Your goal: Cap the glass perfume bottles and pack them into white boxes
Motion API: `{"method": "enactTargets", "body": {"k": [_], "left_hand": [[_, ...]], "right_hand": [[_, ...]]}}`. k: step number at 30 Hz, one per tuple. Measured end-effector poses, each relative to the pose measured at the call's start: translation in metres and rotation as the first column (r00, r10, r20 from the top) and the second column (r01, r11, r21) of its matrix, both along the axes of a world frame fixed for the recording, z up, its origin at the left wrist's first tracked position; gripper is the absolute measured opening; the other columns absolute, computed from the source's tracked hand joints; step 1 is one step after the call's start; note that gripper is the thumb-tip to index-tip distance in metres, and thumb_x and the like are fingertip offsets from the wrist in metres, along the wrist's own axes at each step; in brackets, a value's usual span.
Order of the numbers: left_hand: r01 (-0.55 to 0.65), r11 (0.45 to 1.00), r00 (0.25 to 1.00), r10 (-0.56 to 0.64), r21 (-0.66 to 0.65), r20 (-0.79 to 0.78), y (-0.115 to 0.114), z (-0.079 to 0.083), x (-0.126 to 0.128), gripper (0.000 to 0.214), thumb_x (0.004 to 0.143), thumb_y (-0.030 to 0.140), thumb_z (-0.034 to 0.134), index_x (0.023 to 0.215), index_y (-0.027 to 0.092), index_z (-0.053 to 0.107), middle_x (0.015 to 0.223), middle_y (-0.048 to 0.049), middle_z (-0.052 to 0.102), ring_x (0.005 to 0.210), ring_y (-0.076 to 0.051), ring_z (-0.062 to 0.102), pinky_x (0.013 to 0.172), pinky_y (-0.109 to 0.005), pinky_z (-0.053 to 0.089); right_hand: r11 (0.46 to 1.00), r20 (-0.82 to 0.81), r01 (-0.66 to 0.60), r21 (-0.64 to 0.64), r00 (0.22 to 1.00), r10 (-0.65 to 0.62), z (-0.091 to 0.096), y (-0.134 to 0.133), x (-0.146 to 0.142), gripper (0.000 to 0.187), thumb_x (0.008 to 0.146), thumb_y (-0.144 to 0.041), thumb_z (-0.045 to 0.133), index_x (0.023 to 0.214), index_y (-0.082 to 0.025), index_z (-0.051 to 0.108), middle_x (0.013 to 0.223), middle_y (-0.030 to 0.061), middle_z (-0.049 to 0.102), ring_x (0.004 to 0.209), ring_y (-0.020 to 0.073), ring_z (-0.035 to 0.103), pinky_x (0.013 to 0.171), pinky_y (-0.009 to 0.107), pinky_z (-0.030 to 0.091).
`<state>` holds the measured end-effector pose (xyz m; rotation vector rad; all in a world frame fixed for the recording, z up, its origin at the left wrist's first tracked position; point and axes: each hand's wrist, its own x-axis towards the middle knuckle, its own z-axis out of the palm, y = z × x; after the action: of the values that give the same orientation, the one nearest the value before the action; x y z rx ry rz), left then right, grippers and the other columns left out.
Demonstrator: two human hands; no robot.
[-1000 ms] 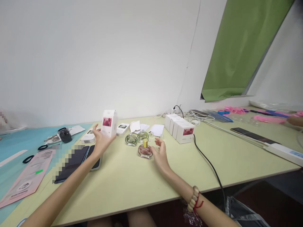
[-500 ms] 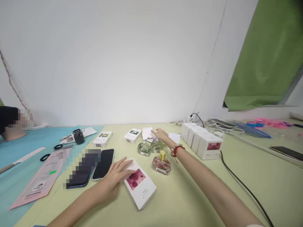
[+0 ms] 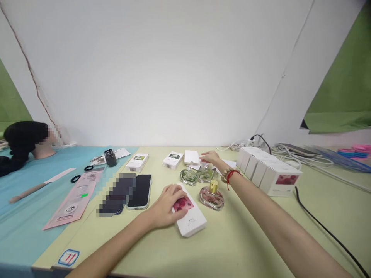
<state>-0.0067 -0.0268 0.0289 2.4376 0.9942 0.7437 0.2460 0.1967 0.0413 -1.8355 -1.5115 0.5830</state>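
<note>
My left hand (image 3: 166, 204) grips the upper left part of a white perfume box (image 3: 191, 224) with a pink flower picture, which lies on the table. Its fingers bend over the box and the thumb rests on the front. Farther back, my right hand (image 3: 211, 157) reaches in with its fingers a little apart, just right of a white cardboard piece (image 3: 191, 157); whether the fingertips touch it I cannot tell. Before it lie two green glass perfume bottles, a left one (image 3: 188, 176) and a right one (image 3: 205, 174). A pink perfume bottle (image 3: 211, 197) with a gold cap (image 3: 213, 186) is beside the held box.
Two small white boxes (image 3: 137, 162) (image 3: 173, 160) lie at the back. White boxes (image 3: 268, 170) stand in a row to the right, near cables (image 3: 301, 154). On the left are phones (image 3: 140, 192), a pink packet (image 3: 77, 199), a dark jar (image 3: 110, 157), a knife (image 3: 43, 185) and a mannequin head (image 3: 31, 141).
The view has swung left. My left fingers, which lay stretched over the box, now curl around it. My right hand has drawn back to the right from the white cardboard piece.
</note>
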Motion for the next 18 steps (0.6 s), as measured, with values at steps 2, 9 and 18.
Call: {"method": "enactTargets", "body": {"k": [2, 9, 18], "left_hand": [[0.048, 0.998, 0.998, -0.050, 0.050, 0.038, 0.013, -0.007, 0.001, 0.025, 0.085, 0.027, 0.042, 0.106, 0.024, 0.053, 0.119, -0.0057, 0.048, 0.115, -0.019, 0.040, 0.104, -0.038, 0.025], [-0.119, 0.975, 0.983, 0.089, 0.187, 0.163, 0.017, -0.027, 0.002, 0.028, 0.072, 0.004, 0.034, 0.088, 0.019, 0.052, 0.106, -0.0041, 0.056, 0.109, -0.017, 0.046, 0.095, -0.034, 0.033], [-0.099, 0.956, 0.993, 0.078, 0.276, 0.086, 0.008, -0.023, 0.004, 0.024, 0.074, 0.006, 0.034, 0.087, 0.017, 0.052, 0.098, -0.0070, 0.059, 0.092, -0.018, 0.052, 0.082, -0.032, 0.040]], "right_hand": [[1.000, -0.014, -0.017, 0.012, 1.000, 0.017, 0.001, -0.003, 0.002, 0.047, 0.071, -0.020, 0.064, 0.115, -0.008, 0.055, 0.082, 0.0110, 0.067, 0.069, 0.0157, 0.064, 0.064, 0.024, 0.049], [0.864, 0.393, -0.487, 0.124, 0.824, 0.408, 0.019, -0.001, -0.014, 0.078, 0.048, -0.030, 0.081, 0.120, -0.017, 0.053, 0.127, 0.0131, 0.048, 0.115, 0.0243, 0.047, 0.097, 0.034, 0.036], [0.878, 0.542, -0.475, -0.051, 0.725, 0.424, 0.010, -0.004, -0.038, 0.042, 0.054, -0.019, 0.073, 0.096, -0.018, 0.067, 0.104, 0.0086, 0.063, 0.092, 0.0222, 0.059, 0.082, 0.031, 0.043]]}}
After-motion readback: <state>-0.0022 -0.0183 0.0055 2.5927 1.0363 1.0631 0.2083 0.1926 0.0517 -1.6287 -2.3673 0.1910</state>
